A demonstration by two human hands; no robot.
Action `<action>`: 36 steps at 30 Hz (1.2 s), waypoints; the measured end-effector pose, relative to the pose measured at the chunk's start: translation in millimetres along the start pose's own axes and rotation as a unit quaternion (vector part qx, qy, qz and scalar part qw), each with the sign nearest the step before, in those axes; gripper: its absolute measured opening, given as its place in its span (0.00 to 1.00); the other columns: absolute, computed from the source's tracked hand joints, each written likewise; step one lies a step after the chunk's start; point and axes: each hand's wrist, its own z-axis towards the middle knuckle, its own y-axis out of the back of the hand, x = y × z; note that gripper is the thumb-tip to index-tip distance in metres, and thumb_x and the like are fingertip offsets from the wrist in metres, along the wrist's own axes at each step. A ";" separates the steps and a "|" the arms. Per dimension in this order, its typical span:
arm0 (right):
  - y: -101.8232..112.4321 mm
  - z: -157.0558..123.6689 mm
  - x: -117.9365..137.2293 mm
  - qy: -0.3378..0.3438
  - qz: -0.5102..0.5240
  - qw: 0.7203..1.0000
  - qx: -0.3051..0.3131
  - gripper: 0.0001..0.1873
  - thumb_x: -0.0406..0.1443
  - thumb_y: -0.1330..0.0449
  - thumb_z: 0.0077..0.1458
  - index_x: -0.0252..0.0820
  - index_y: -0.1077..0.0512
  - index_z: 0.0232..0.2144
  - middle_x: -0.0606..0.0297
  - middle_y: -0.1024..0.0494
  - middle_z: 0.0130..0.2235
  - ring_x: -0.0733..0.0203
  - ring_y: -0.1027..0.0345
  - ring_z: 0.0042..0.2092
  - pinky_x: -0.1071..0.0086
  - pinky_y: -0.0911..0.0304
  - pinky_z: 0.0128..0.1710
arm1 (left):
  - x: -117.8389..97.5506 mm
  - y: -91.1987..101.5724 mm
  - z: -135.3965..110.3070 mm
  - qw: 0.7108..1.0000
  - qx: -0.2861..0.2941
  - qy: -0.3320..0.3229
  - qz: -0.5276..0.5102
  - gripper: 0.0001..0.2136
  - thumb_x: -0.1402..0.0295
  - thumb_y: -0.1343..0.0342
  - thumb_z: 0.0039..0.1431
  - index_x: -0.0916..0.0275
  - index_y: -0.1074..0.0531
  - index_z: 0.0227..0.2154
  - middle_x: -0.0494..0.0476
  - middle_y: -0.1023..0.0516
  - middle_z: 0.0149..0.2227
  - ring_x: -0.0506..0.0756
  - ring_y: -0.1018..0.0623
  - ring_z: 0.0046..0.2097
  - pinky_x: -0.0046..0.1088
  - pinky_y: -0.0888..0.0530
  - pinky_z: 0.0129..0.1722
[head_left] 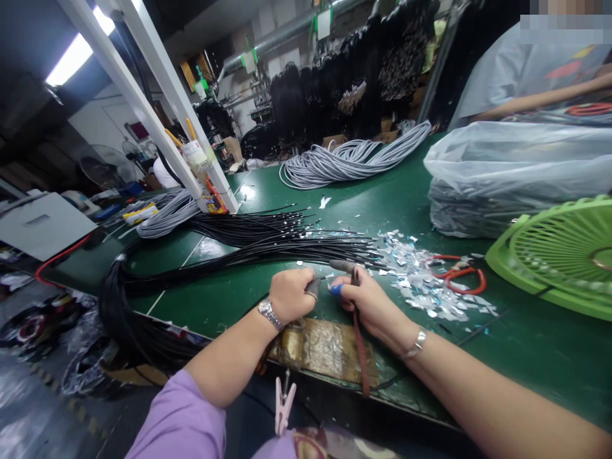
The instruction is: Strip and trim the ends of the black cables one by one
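My left hand is closed, thumb and forefinger pinched together, a dark cover on a fingertip. A short dark end of a black cable sticks out from it toward my right hand. My right hand curls around a long reddish-brown strip, which hangs down to the table edge. It wears a grey cover on the forefinger and blue tape on the thumb. The two hands are a little apart. Behind them lie bundles of black cables with their ends pointing right. Below sits a tape-covered block.
White and blue scraps and red-handled scissors lie to the right, near a green fan. Farther back are a grey cable coil and a plastic-wrapped bundle. A person stands across the table. White posts rise at left.
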 end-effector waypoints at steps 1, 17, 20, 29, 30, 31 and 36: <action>-0.3 -1.3 -0.5 0.000 -0.003 1.000 0.015 0.26 0.34 0.37 0.31 0.43 0.36 0.39 0.76 0.32 0.21 0.71 0.50 0.19 0.75 0.58 0.16 | 0.9 0.1 0.6 1.000 -0.001 0.005 0.012 0.05 0.74 0.44 0.45 0.60 0.33 0.20 0.54 0.28 0.23 0.54 0.30 0.28 0.28 0.38 0.29; 9.9 2.7 0.1 0.039 -0.041 0.998 -0.007 0.18 0.42 0.37 0.42 0.43 0.33 0.36 0.71 0.28 0.25 0.72 0.53 0.18 0.75 0.59 0.16 | -3.0 -3.0 3.7 0.893 0.087 0.185 -0.400 0.16 0.54 0.43 0.48 0.62 0.36 0.24 0.43 0.37 0.14 0.44 0.42 0.15 0.21 0.45 0.17; 10.6 4.5 -1.6 0.056 -0.091 0.994 0.012 0.18 0.48 0.38 0.46 0.43 0.32 0.35 0.70 0.28 0.23 0.70 0.51 0.18 0.73 0.55 0.16 | -4.1 -1.5 3.5 0.889 0.098 0.195 -0.402 0.16 0.53 0.42 0.47 0.62 0.36 0.25 0.43 0.36 0.13 0.43 0.43 0.14 0.20 0.47 0.15; 22.8 10.3 -13.6 0.227 -0.404 0.885 0.047 0.16 0.35 0.45 0.49 0.43 0.30 0.42 0.60 0.24 0.34 0.54 0.30 0.35 0.59 0.34 0.39 | -1.2 -1.2 4.4 0.916 0.029 0.176 -0.360 0.11 0.62 0.42 0.48 0.62 0.36 0.22 0.43 0.36 0.14 0.45 0.37 0.17 0.20 0.42 0.19; 24.5 9.6 -14.7 0.242 -0.439 0.863 0.060 0.16 0.33 0.46 0.49 0.42 0.30 0.41 0.58 0.24 0.35 0.53 0.30 0.36 0.58 0.34 0.39 | -0.8 -1.0 5.0 0.917 0.022 0.179 -0.355 0.10 0.63 0.43 0.48 0.62 0.37 0.22 0.43 0.36 0.14 0.45 0.37 0.17 0.21 0.42 0.19; 26.0 8.8 -15.3 0.259 -0.465 0.844 0.072 0.15 0.31 0.48 0.49 0.42 0.29 0.40 0.57 0.24 0.35 0.52 0.30 0.37 0.58 0.34 0.40 | -0.5 -1.0 5.5 0.918 0.018 0.182 -0.352 0.09 0.64 0.43 0.49 0.62 0.37 0.22 0.43 0.36 0.14 0.45 0.37 0.17 0.21 0.42 0.20; 28.0 4.0 -8.3 0.281 -0.510 0.809 0.076 0.16 0.36 0.52 0.59 0.46 0.29 0.45 0.60 0.23 0.30 0.54 0.30 0.30 0.61 0.35 0.33 | 0.8 -1.6 6.7 0.917 0.024 0.194 -0.349 0.07 0.67 0.45 0.49 0.62 0.36 0.22 0.43 0.36 0.14 0.45 0.37 0.17 0.21 0.42 0.19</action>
